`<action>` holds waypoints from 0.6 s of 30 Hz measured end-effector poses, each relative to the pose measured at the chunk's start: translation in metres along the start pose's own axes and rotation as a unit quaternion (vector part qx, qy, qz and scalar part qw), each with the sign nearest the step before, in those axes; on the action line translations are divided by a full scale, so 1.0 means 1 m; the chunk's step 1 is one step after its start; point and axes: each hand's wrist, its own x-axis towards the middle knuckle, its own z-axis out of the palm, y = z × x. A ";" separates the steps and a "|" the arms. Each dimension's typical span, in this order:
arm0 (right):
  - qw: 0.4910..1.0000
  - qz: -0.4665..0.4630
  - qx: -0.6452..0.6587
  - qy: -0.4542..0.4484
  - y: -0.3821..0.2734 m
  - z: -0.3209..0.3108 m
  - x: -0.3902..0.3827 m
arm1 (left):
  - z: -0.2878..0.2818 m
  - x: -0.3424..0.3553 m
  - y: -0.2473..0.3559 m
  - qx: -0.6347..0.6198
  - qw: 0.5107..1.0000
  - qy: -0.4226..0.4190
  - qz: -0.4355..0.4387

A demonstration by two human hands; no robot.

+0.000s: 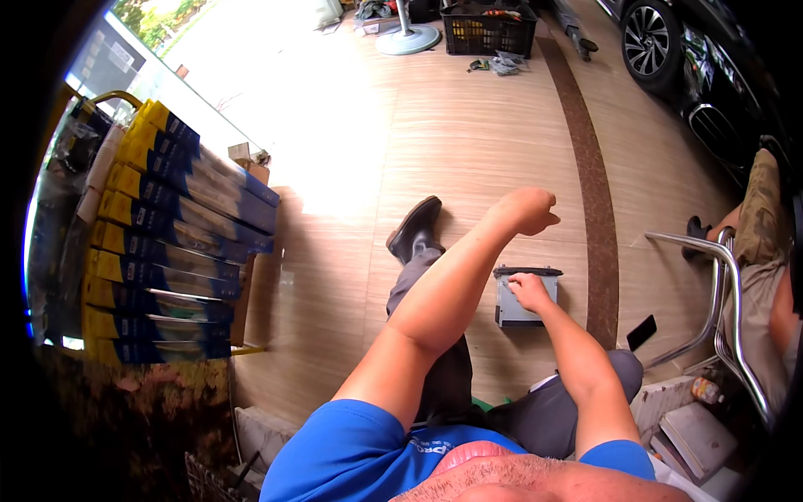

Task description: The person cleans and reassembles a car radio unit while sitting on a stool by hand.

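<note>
A grey metal box with a dark strip along its far edge, looking like a car stereo, sits on the floor in front of me. My right hand lies over its top, fingers bent together against it near the dark strip. Beyond the box and a little higher, my left hand hangs bent at the wrist with its fingers curled in. Whether something small is inside those fingers is hidden. My left leg, in a black boot, stretches out to the left of the box.
On the left stands a rack of long blue-and-yellow packages. A black crate and a round pole base are at the far end. A car wheel is far right. Near right, another person sits by a metal chair frame; a dark phone-like slab is close.
</note>
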 end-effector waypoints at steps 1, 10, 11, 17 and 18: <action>0.999 -0.024 -0.015 0.016 0.001 0.001 0.000 | 0.000 0.000 0.000 -0.002 1.000 0.002 0.000; 0.999 -0.040 -0.002 0.019 -0.002 0.005 -0.005 | 0.004 -0.001 -0.003 -0.013 1.000 -0.009 -0.007; 0.998 -0.060 -0.011 0.030 -0.003 0.005 -0.005 | 0.009 0.004 -0.012 -0.008 1.000 0.016 0.008; 0.990 -0.125 -0.032 0.058 0.015 0.004 0.008 | -0.038 0.011 -0.049 -0.129 0.959 0.250 0.041; 0.991 -0.119 -0.045 0.038 0.011 0.004 0.009 | -0.048 0.002 -0.043 -0.200 0.902 0.371 0.093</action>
